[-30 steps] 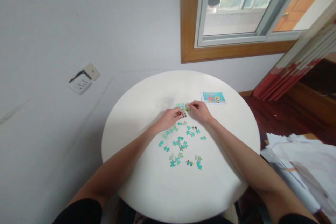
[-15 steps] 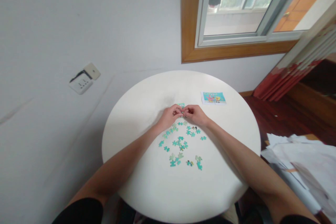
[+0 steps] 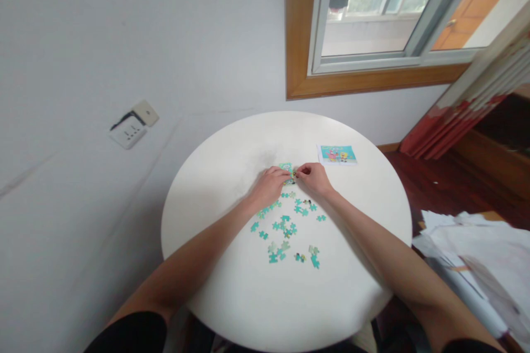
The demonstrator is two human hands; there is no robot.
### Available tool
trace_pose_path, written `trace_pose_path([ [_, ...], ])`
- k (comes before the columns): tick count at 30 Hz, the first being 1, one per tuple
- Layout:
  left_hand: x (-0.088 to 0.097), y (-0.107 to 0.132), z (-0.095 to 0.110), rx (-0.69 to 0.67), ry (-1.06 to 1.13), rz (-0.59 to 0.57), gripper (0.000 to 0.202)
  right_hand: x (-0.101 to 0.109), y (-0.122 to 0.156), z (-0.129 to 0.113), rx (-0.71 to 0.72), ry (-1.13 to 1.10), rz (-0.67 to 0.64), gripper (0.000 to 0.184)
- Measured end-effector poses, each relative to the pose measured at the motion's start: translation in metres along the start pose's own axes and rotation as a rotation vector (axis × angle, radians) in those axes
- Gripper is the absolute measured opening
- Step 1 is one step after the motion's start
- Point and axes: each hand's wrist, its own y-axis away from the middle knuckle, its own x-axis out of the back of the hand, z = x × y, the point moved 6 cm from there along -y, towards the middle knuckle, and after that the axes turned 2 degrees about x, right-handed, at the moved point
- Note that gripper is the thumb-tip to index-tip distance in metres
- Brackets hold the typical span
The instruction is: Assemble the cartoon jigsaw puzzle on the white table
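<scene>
My left hand [image 3: 271, 183] lies with its fingers stretched out on the left side of a small joined puzzle section [image 3: 285, 166], partly covering it. Thumb and fingers of my right hand [image 3: 313, 177] are pinched together at the section's right edge, on a small puzzle piece [image 3: 295, 174] with dark and yellow patches. Whether that piece is joined to the section cannot be made out. Nearer to me, several loose teal and pale green puzzle pieces [image 3: 284, 226] are scattered, some of them touching or overlapping.
All of this lies on a round white table [image 3: 215, 176]. A picture card [image 3: 338, 155] with cartoon figures rests beyond my right hand. Papers [image 3: 476, 253] are piled low at the right. A wall socket [image 3: 128, 131] and a window [image 3: 372, 11] are beyond the table.
My hands were together in a pinch over the section. Now the left has flattened onto it, and the right has shifted slightly right, uncovering more of the section.
</scene>
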Motion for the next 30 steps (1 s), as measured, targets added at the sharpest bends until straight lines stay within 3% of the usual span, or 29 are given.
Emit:
trace_pose_path([
  [16, -0.002, 0.001, 0.0, 0.04, -0.053, -0.049, 0.037, -0.004, 0.008, -0.015, -0.062, 0.36, -0.026, 0.011],
  [25, -0.002, 0.001, 0.001, 0.026, -0.049, -0.03, 0.036, 0.012, -0.002, 0.002, -0.062, 0.234, 0.102, 0.021],
  [30, -0.002, 0.002, 0.004, 0.004, -0.066, -0.042, 0.042, 0.015, -0.003, 0.005, -0.054, 0.231, 0.09, 0.022],
])
